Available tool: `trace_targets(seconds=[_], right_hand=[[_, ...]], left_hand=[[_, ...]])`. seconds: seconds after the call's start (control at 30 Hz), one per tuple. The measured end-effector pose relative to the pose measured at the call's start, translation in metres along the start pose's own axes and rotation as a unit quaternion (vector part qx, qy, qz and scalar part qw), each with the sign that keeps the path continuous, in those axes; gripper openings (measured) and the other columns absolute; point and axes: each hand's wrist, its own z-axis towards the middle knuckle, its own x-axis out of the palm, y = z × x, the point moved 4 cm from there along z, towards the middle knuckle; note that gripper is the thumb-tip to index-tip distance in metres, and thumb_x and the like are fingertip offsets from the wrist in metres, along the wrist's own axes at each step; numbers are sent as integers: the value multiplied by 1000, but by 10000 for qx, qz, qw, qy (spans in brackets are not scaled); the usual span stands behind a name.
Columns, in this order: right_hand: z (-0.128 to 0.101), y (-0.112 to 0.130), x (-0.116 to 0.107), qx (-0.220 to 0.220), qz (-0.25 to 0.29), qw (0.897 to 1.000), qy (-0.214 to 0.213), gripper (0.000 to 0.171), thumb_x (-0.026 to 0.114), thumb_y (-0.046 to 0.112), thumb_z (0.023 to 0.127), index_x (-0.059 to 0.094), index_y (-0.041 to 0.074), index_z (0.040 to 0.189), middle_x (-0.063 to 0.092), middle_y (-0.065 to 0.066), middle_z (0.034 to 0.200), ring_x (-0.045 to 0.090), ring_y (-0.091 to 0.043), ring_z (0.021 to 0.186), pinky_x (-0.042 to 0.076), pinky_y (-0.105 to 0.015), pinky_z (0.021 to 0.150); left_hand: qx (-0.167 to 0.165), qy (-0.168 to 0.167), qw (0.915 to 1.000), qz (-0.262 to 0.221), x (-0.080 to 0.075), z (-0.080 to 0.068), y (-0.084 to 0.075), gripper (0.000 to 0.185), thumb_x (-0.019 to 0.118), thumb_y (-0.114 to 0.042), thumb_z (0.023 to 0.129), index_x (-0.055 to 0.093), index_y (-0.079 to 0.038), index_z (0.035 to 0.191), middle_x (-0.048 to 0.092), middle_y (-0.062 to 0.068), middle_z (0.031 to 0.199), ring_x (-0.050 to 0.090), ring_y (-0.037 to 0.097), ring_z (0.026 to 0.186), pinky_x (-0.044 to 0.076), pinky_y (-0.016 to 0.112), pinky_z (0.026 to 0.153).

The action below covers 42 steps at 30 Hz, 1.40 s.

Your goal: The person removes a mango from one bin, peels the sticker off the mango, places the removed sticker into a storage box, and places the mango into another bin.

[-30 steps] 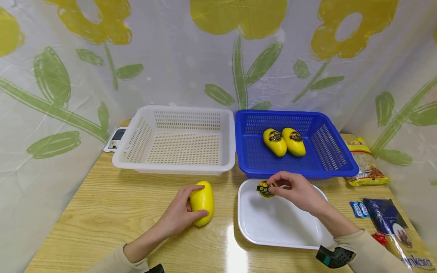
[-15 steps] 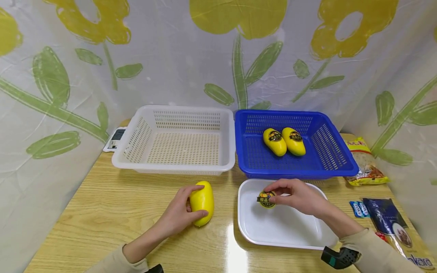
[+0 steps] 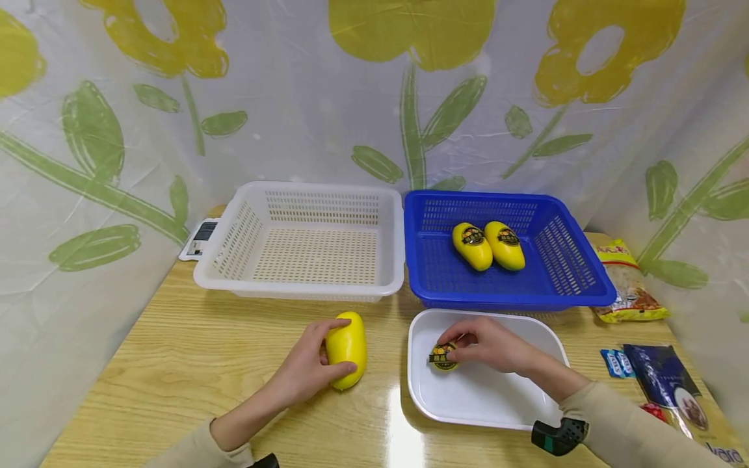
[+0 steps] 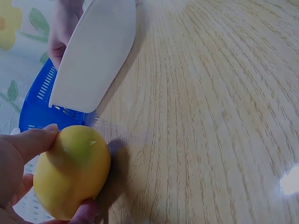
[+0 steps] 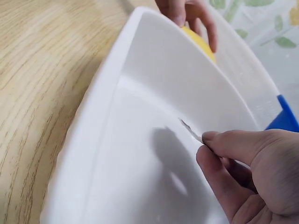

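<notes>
Right of centre, low in the frame, the right hand (image 3: pixel 491 346) has dropped toward the white tray (image 3: pixel 497 409), fingertips pinching a sticker (image 3: pixel 442 355). Lower centre, the left hand (image 3: pixel 304 370) still curls around one bare mango (image 3: pixel 346 349). Two stickered mangoes (image 3: pixel 488 245) lie in one blue basket (image 3: pixel 585 276); one white basket (image 3: pixel 234 240) stands left.

no legible text, sticker (image 3: pixel 442 356) print blurred

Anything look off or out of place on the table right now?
One thing: the yellow fruit under the left hand shows no label, while both fruits in the blue basket carry dark round ones. The matching sticker is pinched in the right hand over the white tray. Nothing spilled or damaged.
</notes>
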Motion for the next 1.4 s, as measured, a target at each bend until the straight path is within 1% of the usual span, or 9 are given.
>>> trace_targets(seconds=[0.17,0.33,0.57,0.7,0.8,0.97,1.13,1.4], right_hand=[[5,-3,4,-95,-62,9999,0,22,74,11,87,72,3,106,71,-1,93,59,-6,74,49,-21,66],[9,-5,9,-77,-181,9998,-1,21,75,13,86,73,4,105,70,1,90,59,-5,75,50,-20,68],[11,-4,15,-122,-536,9985,2,19,75,11,84,73,4,101,69,0,90,58,-4,77,50,-21,69],[12,-2,16,-14,-695,9976,-30,18,75,10,83,72,5,100,69,2,89,57,-4,76,50,-21,69],[13,-3,16,74,-729,9973,-46,18,75,9,83,72,5,100,68,2,89,57,-4,77,50,-21,70],[15,-5,17,15,-831,9965,-95,17,75,8,82,72,5,98,69,3,88,58,-2,75,50,-21,68],[14,-4,14,83,-829,9965,-93,17,75,9,83,72,7,99,67,6,86,59,-3,75,51,-22,68],[16,0,14,-65,-816,9966,-88,17,76,9,82,72,5,98,68,3,87,60,-4,76,51,-22,69]], left_hand=[[-1,17,10000,6,1,0,0,67,84,-17,77,53,-18,136,47,17,128,52,24,97,50,29,74],[1,17,10000,-28,1,-1,1,66,84,-17,77,53,-19,136,47,17,130,53,24,99,51,29,75],[-15,11,10000,-91,1,-1,1,66,84,-15,77,53,-19,136,47,17,129,53,26,101,52,30,76],[37,9,9999,-131,1,-1,-1,66,84,-15,77,54,-18,135,46,18,129,53,26,101,53,30,76],[58,9,9999,-147,0,-2,-1,66,84,-15,77,54,-18,135,46,18,129,53,26,101,53,31,76],[55,11,9999,-104,1,-1,-1,66,84,-14,77,53,-18,136,46,17,129,53,26,102,52,30,77],[69,11,9999,-81,1,-1,0,66,84,-15,77,53,-18,135,46,17,131,53,26,103,53,31,78],[63,15,10000,-44,1,-1,1,66,84,-15,77,53,-19,136,46,16,131,53,26,104,52,31,77]])
